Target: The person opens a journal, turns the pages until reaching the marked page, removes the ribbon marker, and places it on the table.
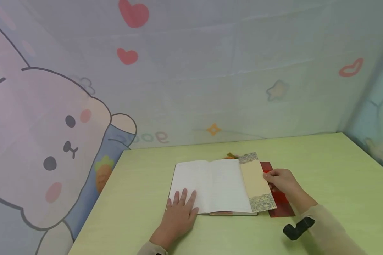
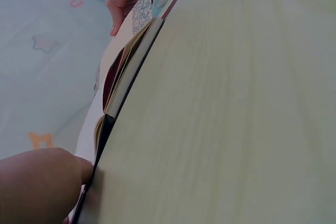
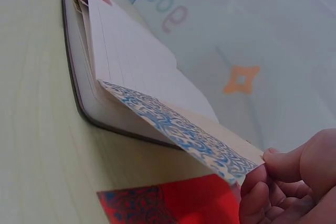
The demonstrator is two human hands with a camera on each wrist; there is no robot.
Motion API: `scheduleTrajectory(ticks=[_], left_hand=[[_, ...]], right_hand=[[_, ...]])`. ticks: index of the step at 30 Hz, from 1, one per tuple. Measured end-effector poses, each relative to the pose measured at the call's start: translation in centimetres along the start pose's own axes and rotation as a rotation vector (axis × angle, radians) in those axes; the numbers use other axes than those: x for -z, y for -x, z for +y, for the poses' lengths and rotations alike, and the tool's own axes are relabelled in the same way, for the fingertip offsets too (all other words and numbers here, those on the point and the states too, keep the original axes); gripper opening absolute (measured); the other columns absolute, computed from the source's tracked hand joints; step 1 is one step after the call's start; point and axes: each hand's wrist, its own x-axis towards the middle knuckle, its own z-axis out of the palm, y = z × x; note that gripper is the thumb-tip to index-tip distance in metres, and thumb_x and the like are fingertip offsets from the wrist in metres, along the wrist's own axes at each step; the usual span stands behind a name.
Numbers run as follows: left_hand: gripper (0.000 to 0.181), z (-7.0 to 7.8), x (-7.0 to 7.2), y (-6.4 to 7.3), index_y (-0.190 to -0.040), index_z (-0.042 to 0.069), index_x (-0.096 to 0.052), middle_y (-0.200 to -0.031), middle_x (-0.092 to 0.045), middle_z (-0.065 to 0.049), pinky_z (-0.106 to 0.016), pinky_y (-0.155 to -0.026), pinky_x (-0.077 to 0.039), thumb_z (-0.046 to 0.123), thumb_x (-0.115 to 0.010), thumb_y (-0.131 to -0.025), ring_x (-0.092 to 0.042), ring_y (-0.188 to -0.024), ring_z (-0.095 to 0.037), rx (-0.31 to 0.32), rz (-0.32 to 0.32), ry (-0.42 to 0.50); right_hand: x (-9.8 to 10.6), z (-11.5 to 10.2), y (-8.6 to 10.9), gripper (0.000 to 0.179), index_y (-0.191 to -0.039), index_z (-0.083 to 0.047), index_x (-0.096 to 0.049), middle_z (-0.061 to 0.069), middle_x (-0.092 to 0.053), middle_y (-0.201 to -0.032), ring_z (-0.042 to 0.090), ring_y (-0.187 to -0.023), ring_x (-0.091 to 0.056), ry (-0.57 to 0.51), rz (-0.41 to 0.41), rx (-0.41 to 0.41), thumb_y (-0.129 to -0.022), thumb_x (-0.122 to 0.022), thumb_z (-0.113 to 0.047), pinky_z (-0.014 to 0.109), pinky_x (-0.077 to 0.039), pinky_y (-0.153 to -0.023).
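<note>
An open notebook (image 1: 225, 184) with white lined pages lies on the table. My left hand (image 1: 178, 214) rests with spread fingers on the lower part of its left page. Between thumb and fingers, my right hand (image 1: 282, 180) pinches the right edge of a cream paper card (image 1: 253, 177) with blue patterned ends. The card overlaps the right page and slopes up off it in the right wrist view. Beneath that hand a red card (image 3: 197, 200) with a dark patterned end lies on the table, partly hidden. Other inserts between the pages show at the notebook's lower edge (image 2: 118, 72).
The pale green table (image 1: 332, 170) runs back to a cloth wall (image 1: 191, 88) printed with hearts and a rabbit. A dark tassel (image 1: 232, 155) pokes out beyond the notebook's top edge. A black strap piece (image 1: 298, 228) sits at my right sleeve.
</note>
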Motion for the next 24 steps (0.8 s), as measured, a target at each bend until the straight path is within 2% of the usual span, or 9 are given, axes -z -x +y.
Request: scheduleTrajectory(ticks=[16, 24], left_hand=[[0.054, 0.1, 0.2, 0.2, -0.145, 0.015, -0.034, -0.146, -0.03, -0.019, -0.063, -0.1, -0.021, 0.041, -0.034, -0.099, -0.023, -0.133, -0.044, -0.016, 0.021, -0.004], [0.053, 0.3, 0.4, 0.3, -0.145, 0.014, -0.035, -0.145, -0.032, -0.02, -0.063, -0.099, -0.023, 0.039, -0.035, -0.099, -0.025, -0.132, -0.044, -0.023, 0.029, -0.014]], right_hand=[[3.6, 1.7, 0.6, 0.045, -0.114, 0.013, -0.05, 0.006, -0.055, -0.076, 0.017, -0.065, -0.052, 0.05, -0.018, 0.028, -0.096, -0.052, -0.028, 0.031, -0.047, -0.058], [5.5, 2.6, 0.5, 0.048, -0.114, 0.014, -0.05, 0.005, -0.055, -0.076, 0.017, -0.065, -0.052, 0.072, -0.014, 0.028, -0.096, -0.051, -0.03, 0.03, -0.047, -0.058]])
